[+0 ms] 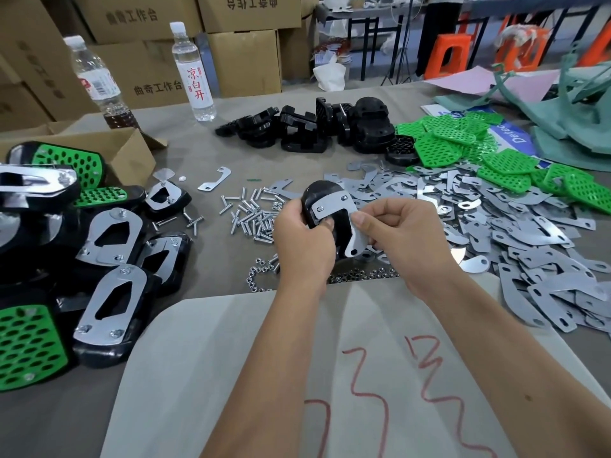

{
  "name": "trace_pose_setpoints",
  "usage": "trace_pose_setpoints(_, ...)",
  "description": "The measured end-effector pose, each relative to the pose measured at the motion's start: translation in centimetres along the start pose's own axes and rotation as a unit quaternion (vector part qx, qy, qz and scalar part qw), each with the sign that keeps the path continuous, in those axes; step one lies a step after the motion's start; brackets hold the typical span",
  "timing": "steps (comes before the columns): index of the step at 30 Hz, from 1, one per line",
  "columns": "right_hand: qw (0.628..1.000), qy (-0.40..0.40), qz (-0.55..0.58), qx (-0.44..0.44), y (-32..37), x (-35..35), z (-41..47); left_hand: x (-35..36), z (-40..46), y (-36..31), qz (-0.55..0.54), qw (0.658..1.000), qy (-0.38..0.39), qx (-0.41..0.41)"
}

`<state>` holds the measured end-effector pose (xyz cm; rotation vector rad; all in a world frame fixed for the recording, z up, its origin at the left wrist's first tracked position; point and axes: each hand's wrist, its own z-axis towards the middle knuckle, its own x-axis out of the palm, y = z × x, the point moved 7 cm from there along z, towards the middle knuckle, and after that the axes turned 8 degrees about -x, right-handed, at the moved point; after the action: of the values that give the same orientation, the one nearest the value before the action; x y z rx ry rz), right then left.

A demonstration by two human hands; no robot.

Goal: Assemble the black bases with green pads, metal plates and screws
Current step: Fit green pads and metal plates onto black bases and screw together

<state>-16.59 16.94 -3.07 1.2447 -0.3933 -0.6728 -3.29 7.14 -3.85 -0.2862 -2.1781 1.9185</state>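
Fingers of the right hand [401, 233] pinched a plate [344, 223], thumb on top, seemingly to line its holes up over the base [319, 201]. The left hand [302, 239] curled round that base and held it off the table at mid-frame, tilted toward the eye. Plate: thin, flat, dull grey metal, hooked. Base: smooth, rounded black plastic. Screws [248, 214] lay just left of the hands, nuts [360, 276] just below; spare plates [496, 226] heaped right, perforated green pads [463, 140] upper right, finished pieces [109, 292] lower left.

2 water bottles [195, 72], 2 hands [302, 238], 2 orange stools [448, 56], 5 cardboard boxes [246, 66]
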Motion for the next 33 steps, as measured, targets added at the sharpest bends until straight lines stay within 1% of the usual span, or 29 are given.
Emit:
trace_pose_setpoints(5,0.999,-0.004,0.004,0.036,-0.7,-0.1,-0.1,0.1,-0.7,-0.5,-0.001,1.000,0.003,0.013)
trace_pose_setpoints(13,0.998,-0.013,-0.002,0.062,-1.0,-0.5,-0.2,0.4,-0.8,-0.9,0.017,0.999,0.016,0.043)
trace_pose_setpoints(17,0.997,-0.001,-0.052,0.061,-0.9,-0.6,-0.3,0.3,-1.0,-1.1,0.039,0.998,0.014,0.055)
trace_pose_setpoints(22,0.989,-0.001,-0.147,0.019,-0.1,-0.9,-0.3,0.3,-0.7,-0.8,0.093,0.994,0.033,0.053)
trace_pose_setpoints(26,0.994,0.041,-0.099,0.034,-0.5,-0.4,-0.3,0.1,-0.7,-0.9,0.129,0.987,0.083,0.045)
trace_pose_setpoints(29,0.994,0.039,-0.098,0.039,-0.8,-0.5,-0.3,-0.5,-0.7,-1.3,0.211,0.969,0.112,0.067)
trace_pose_setpoints(33,0.995,0.041,-0.066,0.062,-1.3,-0.3,-0.3,-0.7,-0.8,-1.5,0.251,0.955,0.136,0.078)
